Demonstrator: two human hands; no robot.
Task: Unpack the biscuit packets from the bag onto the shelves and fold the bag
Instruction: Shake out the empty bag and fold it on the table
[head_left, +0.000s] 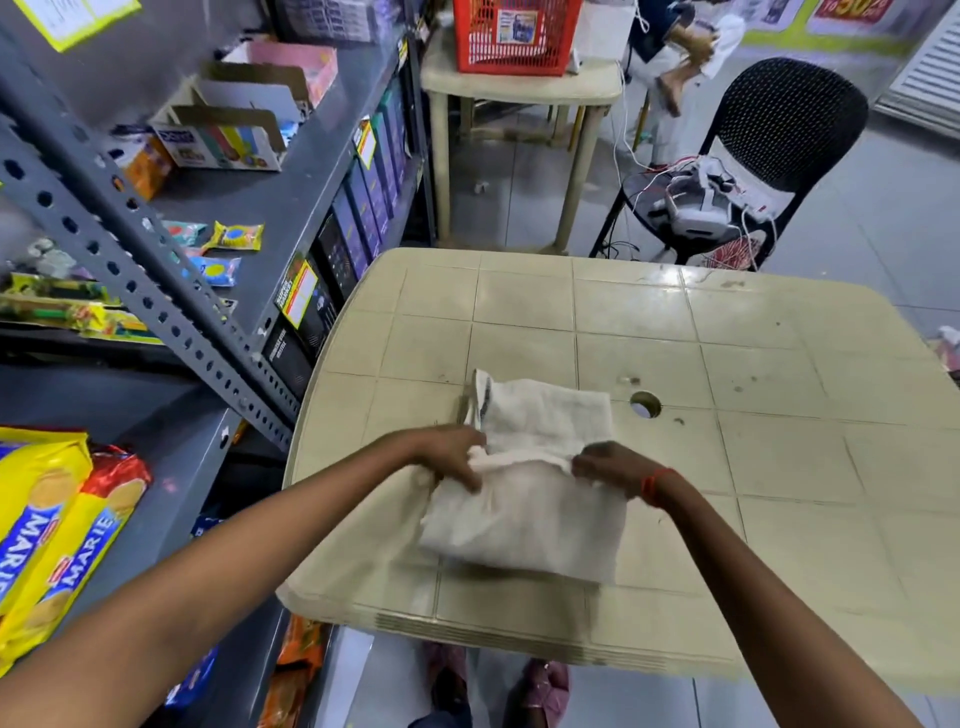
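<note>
Hands (530, 465) pinching fold, creased white bag (524, 525)

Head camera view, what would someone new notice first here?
First, the two bare hands at the centre: the left hand and right hand each hold a grip on a fold of the off-white cloth bag, which lies on the beige tile-patterned plastic table. Next, the bright yellow Marie biscuit packets on the grey metal shelf at lower left, and the red plastic basket on a second table at the top.
</note>
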